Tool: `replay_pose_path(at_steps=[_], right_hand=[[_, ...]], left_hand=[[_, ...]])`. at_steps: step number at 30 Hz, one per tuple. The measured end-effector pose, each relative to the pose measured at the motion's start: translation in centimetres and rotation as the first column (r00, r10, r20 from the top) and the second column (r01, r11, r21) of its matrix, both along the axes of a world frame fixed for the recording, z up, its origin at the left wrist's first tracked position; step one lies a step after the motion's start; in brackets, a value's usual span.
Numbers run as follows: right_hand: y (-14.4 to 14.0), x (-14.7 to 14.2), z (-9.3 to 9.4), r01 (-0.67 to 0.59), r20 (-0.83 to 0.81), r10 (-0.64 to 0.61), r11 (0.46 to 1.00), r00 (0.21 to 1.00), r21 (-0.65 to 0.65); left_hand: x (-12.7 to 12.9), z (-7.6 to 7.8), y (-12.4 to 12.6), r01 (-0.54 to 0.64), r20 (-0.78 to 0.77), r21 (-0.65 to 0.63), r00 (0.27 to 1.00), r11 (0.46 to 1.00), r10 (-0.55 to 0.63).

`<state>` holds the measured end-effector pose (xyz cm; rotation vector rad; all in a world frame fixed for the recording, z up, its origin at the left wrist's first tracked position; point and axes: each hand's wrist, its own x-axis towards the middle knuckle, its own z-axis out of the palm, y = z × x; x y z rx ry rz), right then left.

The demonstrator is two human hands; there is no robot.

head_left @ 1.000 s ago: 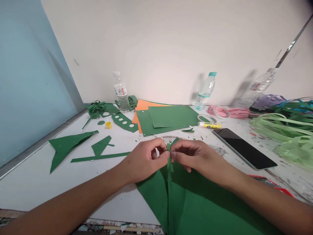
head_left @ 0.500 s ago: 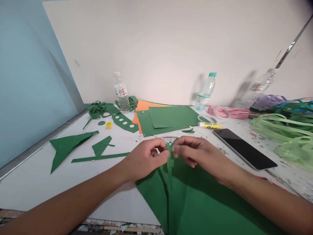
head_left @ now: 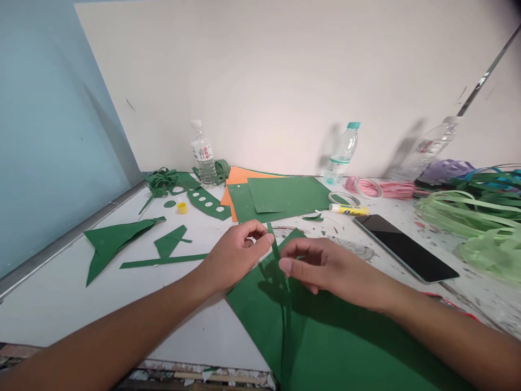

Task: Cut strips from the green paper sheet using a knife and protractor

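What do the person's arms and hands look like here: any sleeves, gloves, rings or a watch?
Both forearms come in bare from the bottom corners, with no sleeves in view. The left hand and right hand wear no gloves; no ring, watch or bracelet shows. The fingernails look short and unpainted.

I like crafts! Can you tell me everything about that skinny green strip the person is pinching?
The thin green strip looks like paper, the same dark green as the big green sheet under it. The left hand pinches its top end, lifted off the white table. It runs down along the sheet towards the person. The right hand sits right beside it, seemingly touching.
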<state>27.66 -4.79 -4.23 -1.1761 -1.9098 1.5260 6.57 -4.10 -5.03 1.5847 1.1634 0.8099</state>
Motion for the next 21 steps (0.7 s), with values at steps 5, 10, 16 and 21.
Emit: replay_pose_path(at_steps=[5, 10, 16, 21], right_hand=[[-0.1, -0.21, -0.78, -0.005, -0.025, 0.003, 0.996, 1.0, -0.092], [0.28, -0.02, -0.86, 0.062, -0.107, -0.075, 0.99, 0.991, -0.124], [0.38, 0.19, -0.26, 0.073, -0.086, -0.091, 0.977, 0.992, -0.2], [0.56, 0.31, -0.19, 0.045, -0.059, -0.053, 0.991, 0.997, -0.13]], left_hand=[[-0.02, 0.02, 0.02, 0.024, 0.024, -0.014, 0.999, 1.0, -0.024], [-0.01, -0.14, 0.01, 0.13, -0.109, 0.101, 0.987, 0.986, -0.119], [0.02, -0.01, -0.09, 0.099, -0.076, 0.068, 0.993, 0.993, -0.094], [0.06, 0.05, -0.1, 0.091, -0.059, 0.064, 0.994, 0.994, -0.088]])
